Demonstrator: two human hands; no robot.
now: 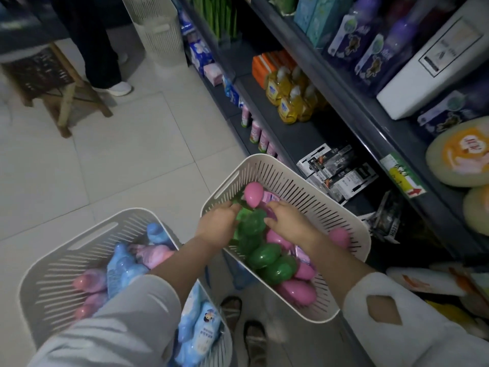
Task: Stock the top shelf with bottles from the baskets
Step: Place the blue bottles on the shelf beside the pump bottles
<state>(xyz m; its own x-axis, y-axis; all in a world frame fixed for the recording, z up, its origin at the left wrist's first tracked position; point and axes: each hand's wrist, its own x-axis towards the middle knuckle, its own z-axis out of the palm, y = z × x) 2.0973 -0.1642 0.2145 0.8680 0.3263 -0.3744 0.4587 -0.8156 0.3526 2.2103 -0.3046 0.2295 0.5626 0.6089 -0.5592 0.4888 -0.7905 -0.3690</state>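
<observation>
a person's left hand grips a green bottle and right hand a pink-capped bottle inside a white slotted basket beside shelves; a second basket sits alongside.

This is a shop: dark shelves carry rows of identical yellow pump bottles and purple bottles, with a price label on one shelf edge.

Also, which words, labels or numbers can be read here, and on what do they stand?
None can be read for sure.
Shelf tag: handwriting, blurred.
Yellow bottles: blue labels, too small.
White box: print blurred.
Blue pouch: print too small.
</observation>
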